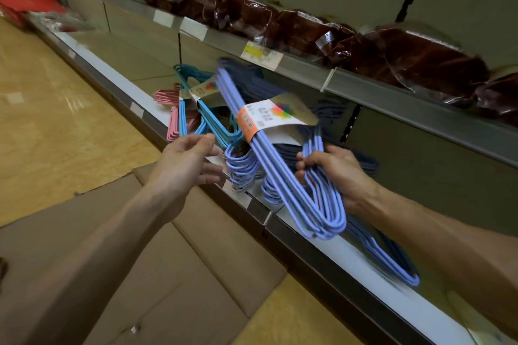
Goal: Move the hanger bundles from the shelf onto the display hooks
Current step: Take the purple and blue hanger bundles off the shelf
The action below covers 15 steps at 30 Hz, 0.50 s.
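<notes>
gripping the lilac plastic-coated hanger bundle (283, 173) at the lower shelf's front edge (269, 217), right hand (330, 173) fingers clamped; left hand (185, 165) fingers apart. its hooks could snag the teal hanger bundle (207, 115) beside it.

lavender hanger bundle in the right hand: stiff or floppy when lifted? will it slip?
Likely stiff: the lavender hanger bundle juts straight out from the right hand without sagging. Probably stays together, since a paper band wraps the stack. Possibly slick: the coating looks smooth, though fingers hooked through the loops should hold it. The left hand is open nearby.
</notes>
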### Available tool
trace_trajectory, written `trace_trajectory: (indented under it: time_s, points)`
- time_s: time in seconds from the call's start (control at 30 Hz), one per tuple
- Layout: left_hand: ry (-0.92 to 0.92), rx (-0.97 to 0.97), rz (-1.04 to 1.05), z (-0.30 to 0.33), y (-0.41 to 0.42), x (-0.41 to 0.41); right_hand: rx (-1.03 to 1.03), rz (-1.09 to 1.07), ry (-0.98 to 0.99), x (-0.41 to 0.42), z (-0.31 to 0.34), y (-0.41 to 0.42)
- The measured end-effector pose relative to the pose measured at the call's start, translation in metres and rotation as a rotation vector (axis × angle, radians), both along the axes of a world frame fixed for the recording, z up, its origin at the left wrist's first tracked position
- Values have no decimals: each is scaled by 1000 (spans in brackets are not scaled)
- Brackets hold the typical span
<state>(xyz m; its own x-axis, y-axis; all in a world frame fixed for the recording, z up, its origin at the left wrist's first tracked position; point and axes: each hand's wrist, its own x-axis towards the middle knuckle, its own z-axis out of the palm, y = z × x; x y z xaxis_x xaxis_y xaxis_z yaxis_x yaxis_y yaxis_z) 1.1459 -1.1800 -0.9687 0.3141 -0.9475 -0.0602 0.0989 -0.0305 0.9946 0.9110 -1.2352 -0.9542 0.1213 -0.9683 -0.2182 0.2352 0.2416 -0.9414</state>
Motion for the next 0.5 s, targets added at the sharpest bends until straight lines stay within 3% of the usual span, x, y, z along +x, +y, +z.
trace_trajectory:
  time_s: [0.1,0.27,0.37,0.5]
  points:
    - [-18,29,64,-3,6,12,-42,133,56,18,-7,22]
    - [-388,-61,446,7,16,53,-46,372,91,60,-17,51]
    - [-563,-60,486,11,30,86,-66,478,78,86,-21,60]
    - [-660,-15,522,12,54,121,-90,575,95,118,-24,68]
